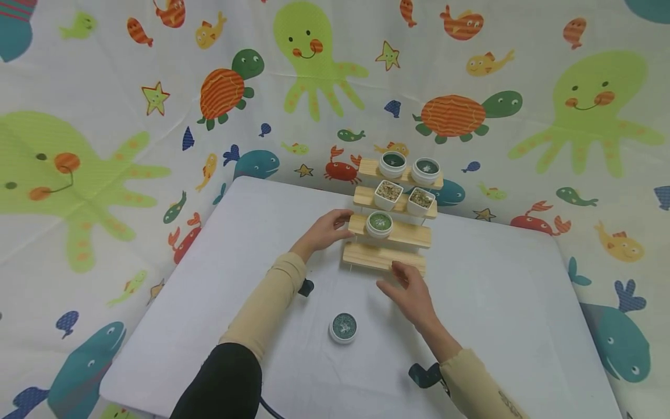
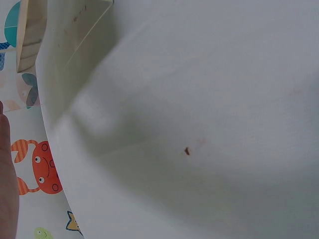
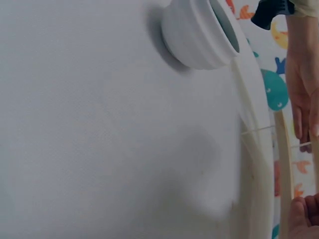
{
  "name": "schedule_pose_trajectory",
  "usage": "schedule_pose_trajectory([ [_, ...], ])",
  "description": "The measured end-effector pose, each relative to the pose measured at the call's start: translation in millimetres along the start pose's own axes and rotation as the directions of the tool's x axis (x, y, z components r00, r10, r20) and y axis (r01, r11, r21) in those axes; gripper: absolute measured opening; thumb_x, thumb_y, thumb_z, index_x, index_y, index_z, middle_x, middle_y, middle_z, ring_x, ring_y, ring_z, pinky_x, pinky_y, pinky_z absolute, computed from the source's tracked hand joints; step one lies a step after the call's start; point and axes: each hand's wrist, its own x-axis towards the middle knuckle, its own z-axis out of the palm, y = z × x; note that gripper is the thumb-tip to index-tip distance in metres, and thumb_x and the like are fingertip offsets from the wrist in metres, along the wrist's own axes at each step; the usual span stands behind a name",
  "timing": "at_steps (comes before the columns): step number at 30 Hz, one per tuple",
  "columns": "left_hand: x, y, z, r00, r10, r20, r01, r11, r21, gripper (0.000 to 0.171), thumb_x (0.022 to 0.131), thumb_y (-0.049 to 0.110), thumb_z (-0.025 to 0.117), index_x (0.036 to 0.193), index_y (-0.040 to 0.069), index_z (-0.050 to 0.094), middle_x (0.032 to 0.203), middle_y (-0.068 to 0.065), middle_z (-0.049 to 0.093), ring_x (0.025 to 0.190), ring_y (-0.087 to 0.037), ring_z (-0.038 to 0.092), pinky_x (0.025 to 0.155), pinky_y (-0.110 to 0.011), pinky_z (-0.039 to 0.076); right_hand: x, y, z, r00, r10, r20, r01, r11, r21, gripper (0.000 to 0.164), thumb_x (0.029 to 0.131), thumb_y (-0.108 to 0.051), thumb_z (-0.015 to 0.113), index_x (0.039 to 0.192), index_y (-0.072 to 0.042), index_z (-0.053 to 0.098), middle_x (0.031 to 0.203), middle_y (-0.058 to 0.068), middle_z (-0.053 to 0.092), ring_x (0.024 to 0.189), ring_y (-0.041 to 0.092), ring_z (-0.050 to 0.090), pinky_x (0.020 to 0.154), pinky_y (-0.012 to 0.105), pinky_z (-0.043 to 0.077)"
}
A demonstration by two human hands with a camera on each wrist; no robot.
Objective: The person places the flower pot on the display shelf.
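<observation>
A four-step wooden display stand [image 1: 405, 233] stands toward the back of the table. My left hand [image 1: 325, 231] is at the left end of its third step from the top, thumb and fingers on either side of the board end. My right hand [image 1: 413, 294] reaches the front edge of the lowest step, thumb spread from the fingers, holding nothing. A round white jar with a green top [image 1: 379, 224] sits on the third step, beside my left fingertips. Another round white jar, its top dark green [image 1: 344, 327], stands on the table in front, between my forearms.
Two round jars, a left one [image 1: 392, 164] and a right one [image 1: 426, 170], occupy the top step. Two square white pots, one left [image 1: 388, 195] and one right [image 1: 421, 201], hold grainy contents below them. A patterned cloth [image 1: 335, 139] hangs behind the white table [image 1: 502, 302].
</observation>
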Motion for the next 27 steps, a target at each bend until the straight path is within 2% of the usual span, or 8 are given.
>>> schedule_pose_trajectory([
  [7,-0.3,0.0,1.0,1.0,0.01,-0.003,-0.01,1.0,0.008,0.061,0.084,0.023,0.068,0.136,0.009,0.04,0.136,-0.005,0.046,0.128,-0.015,0.043,0.11,-0.022,0.036,-6.5,5.7,3.6,1.0,-0.003,0.027,0.003,1.0,0.003,0.075,0.074,-0.044,0.074,0.132,-0.008,0.042,0.131,0.008,0.044,0.124,0.024,0.045,0.11,0.036,0.039],
  [16,-0.5,-0.8,1.1,1.0,0.007,-0.005,-0.007,1.0,0.005,0.062,0.083,0.023,0.069,0.136,0.01,0.04,0.136,-0.004,0.046,0.127,-0.014,0.043,0.11,-0.022,0.036,-15.6,13.5,12.2,0.995,-0.032,0.093,0.036,0.998,-0.043,0.072,0.073,-0.039,0.076,0.13,-0.005,0.046,0.126,0.008,0.049,0.116,0.021,0.049,0.104,0.034,0.045],
  [27,-0.6,0.0,0.7,1.0,0.002,-0.008,-0.002,1.0,0.014,0.062,0.083,0.023,0.069,0.136,0.009,0.04,0.137,-0.004,0.046,0.128,-0.014,0.042,0.11,-0.022,0.036,-26.1,16.8,22.5,0.989,-0.045,0.137,0.048,0.999,-0.015,0.071,0.07,-0.037,0.079,0.126,-0.005,0.051,0.122,0.004,0.052,0.112,0.018,0.052,0.102,0.033,0.046],
])
